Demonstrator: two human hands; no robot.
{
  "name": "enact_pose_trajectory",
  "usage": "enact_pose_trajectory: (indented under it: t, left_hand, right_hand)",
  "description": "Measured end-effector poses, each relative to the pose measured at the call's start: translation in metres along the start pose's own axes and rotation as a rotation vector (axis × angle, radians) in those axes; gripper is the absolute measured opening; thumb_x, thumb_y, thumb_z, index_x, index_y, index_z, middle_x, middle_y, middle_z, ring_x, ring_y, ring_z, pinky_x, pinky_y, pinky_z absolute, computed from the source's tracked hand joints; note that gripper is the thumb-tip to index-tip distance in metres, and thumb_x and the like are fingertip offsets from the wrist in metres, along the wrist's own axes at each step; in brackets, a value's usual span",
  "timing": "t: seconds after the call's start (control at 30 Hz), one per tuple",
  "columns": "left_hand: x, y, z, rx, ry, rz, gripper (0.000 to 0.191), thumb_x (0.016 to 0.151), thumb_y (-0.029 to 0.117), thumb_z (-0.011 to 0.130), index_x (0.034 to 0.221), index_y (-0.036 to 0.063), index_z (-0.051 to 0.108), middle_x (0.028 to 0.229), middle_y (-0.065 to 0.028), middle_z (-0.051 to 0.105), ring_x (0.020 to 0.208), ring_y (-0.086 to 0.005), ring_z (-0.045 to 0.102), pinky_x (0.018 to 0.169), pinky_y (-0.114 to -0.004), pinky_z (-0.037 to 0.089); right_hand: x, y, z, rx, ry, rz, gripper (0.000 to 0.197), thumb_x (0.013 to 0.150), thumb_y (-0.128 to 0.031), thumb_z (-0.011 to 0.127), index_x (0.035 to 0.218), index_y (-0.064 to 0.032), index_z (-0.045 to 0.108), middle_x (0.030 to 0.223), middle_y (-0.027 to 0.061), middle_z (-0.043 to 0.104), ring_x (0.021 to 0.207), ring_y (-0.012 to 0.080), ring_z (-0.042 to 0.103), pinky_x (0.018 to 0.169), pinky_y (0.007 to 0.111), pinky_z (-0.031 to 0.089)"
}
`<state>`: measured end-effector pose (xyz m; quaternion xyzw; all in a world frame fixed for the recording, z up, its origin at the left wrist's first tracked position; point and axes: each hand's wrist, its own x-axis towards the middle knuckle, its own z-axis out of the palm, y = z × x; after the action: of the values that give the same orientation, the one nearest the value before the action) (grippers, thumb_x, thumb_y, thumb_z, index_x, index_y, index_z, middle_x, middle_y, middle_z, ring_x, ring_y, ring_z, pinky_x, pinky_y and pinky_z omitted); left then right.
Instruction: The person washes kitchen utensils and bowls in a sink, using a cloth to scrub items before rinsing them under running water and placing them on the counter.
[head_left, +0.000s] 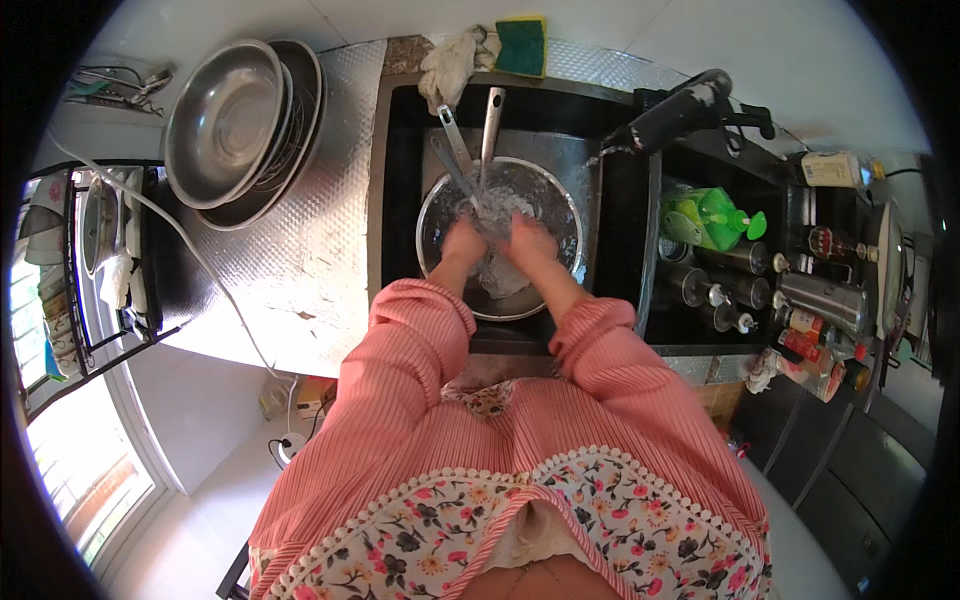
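A round metal basin (574, 202) stands in the dark kitchen sink (380, 225), with churning water in it. My left hand (463, 241) is in the basin's left side and my right hand (531, 240) in its right side; the fingers of both are blurred by water. Whether either holds something cannot be made out. Beyond my hands, a metal utensil handle (492, 124) and a second slotted handle (453, 135) lean up out of the basin towards the sink's back edge. Something pale and clear lies under the water between my wrists.
A black faucet (679, 112) reaches in from the back right. A green soap bottle (705, 217) and several metal canisters fill the right-hand basin. Metal bowls (225, 124) stack on the left counter. A sponge (521, 47) and a cloth (448, 69) lie behind the sink.
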<state>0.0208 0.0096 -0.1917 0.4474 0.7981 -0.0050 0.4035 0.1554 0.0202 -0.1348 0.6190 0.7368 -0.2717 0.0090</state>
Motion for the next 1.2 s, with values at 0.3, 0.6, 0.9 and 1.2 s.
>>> enact_pose_trajectory:
  t: [0.3, 0.6, 0.9, 1.2]
  left_hand:
    - [-0.02, 0.002, -0.006, -0.019, 0.026, 0.091, 0.032, 0.075, 0.024, 0.052, 0.101, 0.0068, 0.057, 0.098, -0.0196, 0.057, 0.095, -0.0335, 0.053, 0.081, -0.039, 0.042]
    - [0.003, -0.004, -0.014, 0.012, -0.072, 0.079, 0.027, 0.068, 0.023, 0.061, 0.085, 0.0021, 0.063, 0.089, -0.0202, 0.059, 0.086, -0.0346, 0.056, 0.075, -0.04, 0.044]
    - [0.013, -0.016, -0.008, -0.47, 0.077, 0.238, 0.045, 0.075, 0.037, 0.058, 0.097, -0.0017, 0.058, 0.093, -0.0208, 0.059, 0.091, -0.0313, 0.056, 0.079, -0.035, 0.043]
    - [0.01, 0.005, -0.01, -0.552, -0.089, 0.319, 0.042, 0.073, 0.025, 0.061, 0.106, 0.0004, 0.051, 0.099, -0.0157, 0.058, 0.091, -0.025, 0.055, 0.079, -0.032, 0.042]
  right_hand:
    - [0.011, 0.037, 0.006, -0.114, -0.084, -0.025, 0.017, 0.077, -0.012, 0.043, 0.084, -0.0053, 0.057, 0.087, 0.0157, 0.061, 0.08, 0.0301, 0.06, 0.068, 0.04, 0.047]
    - [0.034, 0.045, 0.025, 0.147, -0.347, -0.017, 0.045, 0.072, -0.029, 0.06, 0.104, 0.0009, 0.047, 0.095, 0.0233, 0.056, 0.089, 0.0368, 0.054, 0.073, 0.039, 0.044]
    - [0.052, 0.056, 0.011, 0.224, -0.511, -0.083, 0.037, 0.07, -0.011, 0.051, 0.106, -0.0019, 0.051, 0.089, 0.0156, 0.059, 0.08, 0.0266, 0.057, 0.067, 0.034, 0.045]
    - [0.05, 0.03, 0.025, 0.493, -0.069, 0.197, 0.036, 0.078, -0.019, 0.051, 0.111, -0.0048, 0.05, 0.096, 0.0169, 0.058, 0.086, 0.0286, 0.056, 0.072, 0.035, 0.043]
